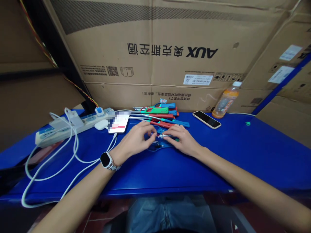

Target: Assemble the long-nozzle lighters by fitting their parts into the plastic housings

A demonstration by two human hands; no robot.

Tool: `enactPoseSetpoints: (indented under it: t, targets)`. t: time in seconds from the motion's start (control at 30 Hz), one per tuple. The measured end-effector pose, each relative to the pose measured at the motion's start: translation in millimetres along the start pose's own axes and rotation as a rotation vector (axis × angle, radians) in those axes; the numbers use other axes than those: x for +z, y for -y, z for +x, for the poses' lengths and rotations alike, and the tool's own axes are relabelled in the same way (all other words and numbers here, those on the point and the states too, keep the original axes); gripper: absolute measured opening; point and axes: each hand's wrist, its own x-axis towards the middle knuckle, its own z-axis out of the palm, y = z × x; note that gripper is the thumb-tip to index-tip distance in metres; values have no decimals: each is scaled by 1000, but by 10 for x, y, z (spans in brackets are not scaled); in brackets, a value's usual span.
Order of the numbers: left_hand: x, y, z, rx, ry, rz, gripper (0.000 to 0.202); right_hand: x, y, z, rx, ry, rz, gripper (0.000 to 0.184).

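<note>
Both of my hands meet over the blue table around small parts of what looks like a taken-apart lighter. With thumb and forefinger my left hand pinches near a thin reddish piece, too small to make out. My right hand is closed on a small clear and silvery part, its fingers covering much of it. Beneath them lies a blue lighter casing with a thin wire and a dark piece on it. Just behind is a pile of long-necked gas lighters with green, red and blue handles.
Left of the pile lie a lit phone, a white earphone case and a power strip with looping white cables. A dark phone, an orange drink bottle and a small green piece are rightward. A cardboard wall stands behind.
</note>
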Motion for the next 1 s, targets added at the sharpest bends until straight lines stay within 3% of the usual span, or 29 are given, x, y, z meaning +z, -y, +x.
enactPoseSetpoints:
  t: [0.07, 0.23, 0.37, 0.6, 0.73, 1.0]
  targets:
    - [23, 41, 22, -43, -57, -57, 20, 3, 0, -12, -31, -19, 23, 21]
    - [118, 177, 38, -82, 119, -212, 30, 19, -12, -23, -57, -30, 58, 22]
    - [177, 245, 44, -72, 170, -293, 26, 35, -28, -31, -52, -6, 67, 23]
    - [128, 162, 12, -53, 222, -156, 25, 5, -65, -102, -39, 135, -14, 26]
    - [82, 122, -8, -35, 279, -82, 33, 6, -87, -131, -5, 174, -15, 28]
    - [96, 151, -20, 17, 319, -44, 30, -18, -56, -98, 58, 239, -59, 28]
